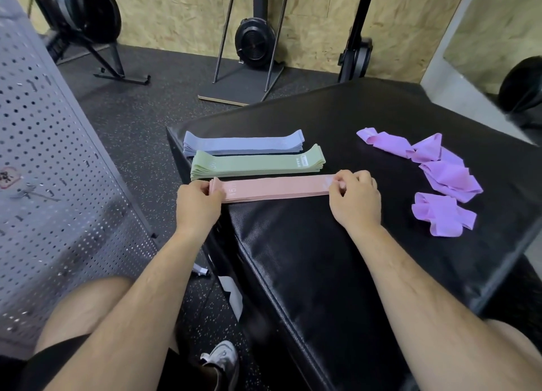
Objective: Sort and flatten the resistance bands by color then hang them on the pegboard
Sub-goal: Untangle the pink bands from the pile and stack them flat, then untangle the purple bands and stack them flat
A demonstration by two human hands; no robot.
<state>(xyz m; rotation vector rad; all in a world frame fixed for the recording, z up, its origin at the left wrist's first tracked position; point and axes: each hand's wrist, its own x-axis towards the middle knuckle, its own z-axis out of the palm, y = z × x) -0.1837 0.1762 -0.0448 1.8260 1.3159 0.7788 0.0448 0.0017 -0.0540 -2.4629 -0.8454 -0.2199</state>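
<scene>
A flat stack of pink resistance bands [275, 189] lies across the middle of the frame on the black padded bench [322, 258], stretched between the two hands. The left hand [199, 206] pinches the stack's left end, which sits at the bench's left edge, with the fingers curled over the top. The right hand [355, 200] grips the right end the same way, thumb and fingertips closed on the band. Each hand covers its own end, and the printed middle of the stack shows bare between them.

Just above the pink stack, nearly touching it, lies a flattened stack of green bands [258, 163], and above that a stack of blue bands [243, 144]. All three lie parallel, one after another.

To the right of centre, well apart from the right hand, several purple bands [448, 176] lie crumpled and twisted in a loose line on the bench — none of them flat.

The grey pegboard [52, 162] fills the left side of the frame, leaning beside the bench, with a few hooks in its holes.
</scene>
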